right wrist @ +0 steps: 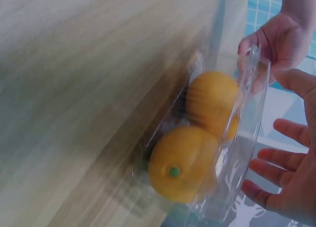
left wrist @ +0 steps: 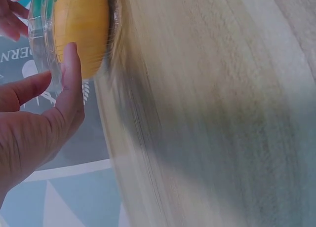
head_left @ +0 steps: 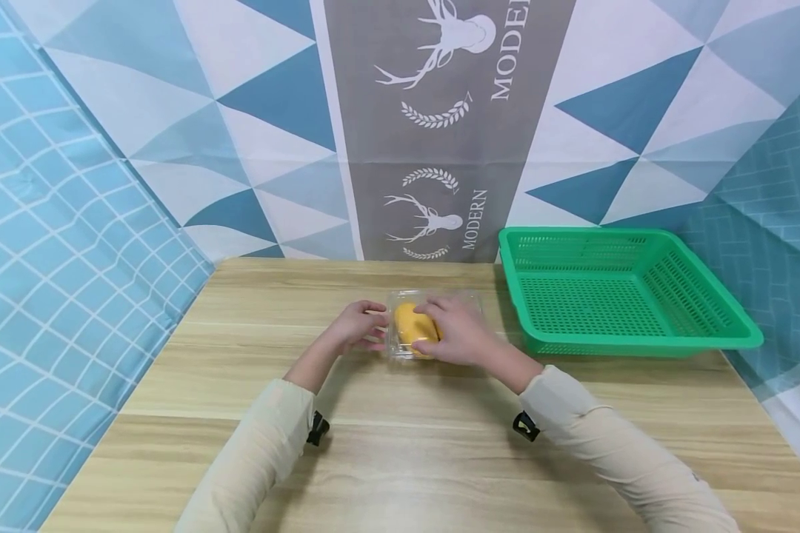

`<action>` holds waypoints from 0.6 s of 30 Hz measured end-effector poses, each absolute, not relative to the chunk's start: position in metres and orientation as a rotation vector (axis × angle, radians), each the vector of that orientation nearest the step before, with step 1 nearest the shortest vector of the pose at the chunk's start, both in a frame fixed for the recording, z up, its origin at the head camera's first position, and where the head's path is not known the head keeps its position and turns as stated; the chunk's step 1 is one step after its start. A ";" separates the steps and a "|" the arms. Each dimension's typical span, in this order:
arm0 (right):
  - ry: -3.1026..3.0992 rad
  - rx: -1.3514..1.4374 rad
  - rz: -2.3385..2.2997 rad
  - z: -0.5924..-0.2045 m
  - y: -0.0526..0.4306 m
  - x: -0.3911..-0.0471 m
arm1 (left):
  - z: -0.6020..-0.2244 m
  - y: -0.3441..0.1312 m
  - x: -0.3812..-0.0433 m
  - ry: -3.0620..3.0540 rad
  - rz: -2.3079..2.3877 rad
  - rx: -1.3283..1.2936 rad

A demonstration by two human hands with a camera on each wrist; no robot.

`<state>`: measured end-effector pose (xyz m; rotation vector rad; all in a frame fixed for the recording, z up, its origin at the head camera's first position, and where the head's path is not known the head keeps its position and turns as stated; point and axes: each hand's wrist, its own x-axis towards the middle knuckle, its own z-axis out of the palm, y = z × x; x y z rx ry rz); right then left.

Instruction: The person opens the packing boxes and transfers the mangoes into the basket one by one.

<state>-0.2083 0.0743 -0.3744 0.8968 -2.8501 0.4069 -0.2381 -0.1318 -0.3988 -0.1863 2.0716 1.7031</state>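
Note:
A clear plastic clamshell box (head_left: 400, 295) sits near the table's back edge. Inside are rounded yellow-orange fruits (head_left: 413, 326); the right wrist view shows one with a green stem spot (right wrist: 174, 171) and another fruit (right wrist: 212, 96) beside it. My left hand (head_left: 356, 326) is at the box's left end, forefinger extended along its side and thumb apart, as the left wrist view shows. Over the box's right part reaches my right hand (head_left: 463, 333), its fingers spread at the lid (right wrist: 259, 113) without curling round it. That hand hides part of the box in the head view.
On the right stands a green perforated plastic basket (head_left: 640, 340) with nothing in it. The wood-grain table (head_left: 400, 459) ends at a patterned cloth wall (head_left: 273, 148) behind the box. Blue grid cloth (head_left: 60, 259) hangs on the left.

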 end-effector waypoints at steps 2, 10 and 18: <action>-2.868 0.915 0.378 -0.375 0.071 -0.207 | -0.398 -0.131 -0.238 2.068 1.704 -0.192; -2.870 0.951 0.231 -0.378 0.063 -0.204 | -0.398 -0.129 -0.237 2.047 1.709 -0.181; -2.863 1.010 0.176 -0.381 0.057 -0.201 | -0.397 -0.128 -0.236 2.023 1.725 -0.168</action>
